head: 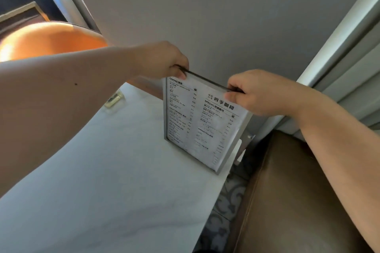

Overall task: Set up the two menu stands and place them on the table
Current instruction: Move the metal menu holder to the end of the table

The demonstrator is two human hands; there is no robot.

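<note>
A menu stand (202, 123) with a silver frame and a printed drinks list stands upright on the far right part of the white table (107, 170), close to the grey wall. My left hand (164, 60) pinches its top left corner. My right hand (255, 91) grips the top edge at the right corner, thumb on the front face. The stand's bottom edge rests on the tabletop near the table's right edge. Only one menu stand is in view.
A small clear block-shaped object (114, 99) sits on the table by the wall, left of the stand. An orange chair (51, 38) stands beyond the table's far left. A brown leather seat (298, 195) lies to the right, with patterned floor (224, 217) between it and the table.
</note>
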